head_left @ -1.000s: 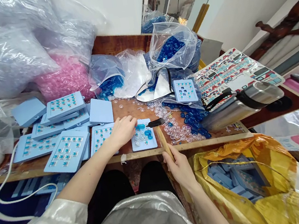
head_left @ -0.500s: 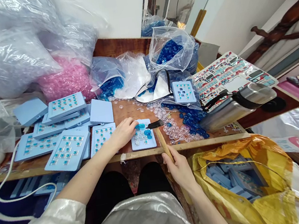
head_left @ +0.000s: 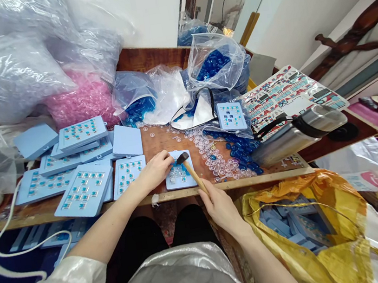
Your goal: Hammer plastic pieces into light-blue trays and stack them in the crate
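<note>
My left hand (head_left: 157,170) rests at the left end of a light blue tray (head_left: 181,180), its fingers against translucent blue and clear plastic pieces set in the tray. My right hand (head_left: 220,208) grips the wooden handle of a small hammer (head_left: 192,173). The dark hammer head sits just above the tray, close to my left fingertips. Whether it touches the pieces is hidden from this angle. The tray lies near the front edge of a wooden table (head_left: 164,140).
Several light blue trays (head_left: 84,191) lie stacked at the left. Clear and blue pieces (head_left: 218,156) are scattered to the right, beside bulging plastic bags of blue pieces (head_left: 214,65). A steel flask (head_left: 297,135) lies on the right, and a yellow bag of trays (head_left: 288,198) sits below the table edge.
The hammer head has swung left from beside the tray to above it. My right hand has shifted up and left with it. My left hand has stayed in nearly the same place.
</note>
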Demonstrator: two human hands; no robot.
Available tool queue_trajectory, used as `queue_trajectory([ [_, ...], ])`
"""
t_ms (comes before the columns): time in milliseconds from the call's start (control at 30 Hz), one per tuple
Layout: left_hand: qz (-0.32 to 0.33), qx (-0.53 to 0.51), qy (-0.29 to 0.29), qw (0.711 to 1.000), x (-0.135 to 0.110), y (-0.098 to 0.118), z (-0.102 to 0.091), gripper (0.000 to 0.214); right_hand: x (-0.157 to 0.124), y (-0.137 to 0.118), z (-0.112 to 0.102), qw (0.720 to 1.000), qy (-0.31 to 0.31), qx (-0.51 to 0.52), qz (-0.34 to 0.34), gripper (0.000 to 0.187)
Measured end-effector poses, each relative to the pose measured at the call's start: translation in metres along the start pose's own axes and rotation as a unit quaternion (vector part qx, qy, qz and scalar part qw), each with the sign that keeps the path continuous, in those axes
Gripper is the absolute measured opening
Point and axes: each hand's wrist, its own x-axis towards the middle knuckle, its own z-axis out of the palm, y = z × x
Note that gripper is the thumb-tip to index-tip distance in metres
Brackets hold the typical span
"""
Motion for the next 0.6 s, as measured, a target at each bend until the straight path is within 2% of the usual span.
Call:
queue_trajectory([
  [67,0.000,-0.009,0.006,1.000,-0.002,0.000,0.000,0.016,0.004,-0.003,-0.004,1.000,-0.015,-0.005,-0.009,0.036],
  [133,0.004,-0.022,0.015,1.000,0.000,-0.006,-0.002,0.016,0.006,-0.005,-0.008,1.000,0.000,0.014,-0.013,0.036],
  [233,-0.014,-0.014,0.056,0.998,0.018,-0.033,-0.013,0.018,0.007,-0.004,-0.009,0.998,0.036,0.041,-0.010,0.038],
  [333,-0.118,0.075,0.103,0.985,0.049,-0.078,-0.030,0.023,0.005,0.004,-0.007,0.998,0.045,0.053,0.001,0.039],
  [400,-0.214,0.139,0.092,0.963,0.069,-0.107,-0.040,0.029,0.002,0.010,-0.006,0.998,0.043,0.054,0.008,0.040],
  [467,-0.276,0.169,0.057,0.945,0.081,-0.127,-0.046,0.030,-0.002,0.017,-0.007,0.997,0.048,0.054,0.014,0.040],
  [533,-0.289,0.170,0.033,0.942,0.086,-0.137,-0.048,0.028,-0.007,0.023,-0.009,0.996,0.056,0.054,0.032,0.041],
  [600,-0.270,0.158,0.044,0.949,0.084,-0.137,-0.047,0.023,-0.011,0.028,-0.011,0.995,0.052,0.062,0.064,0.043],
])
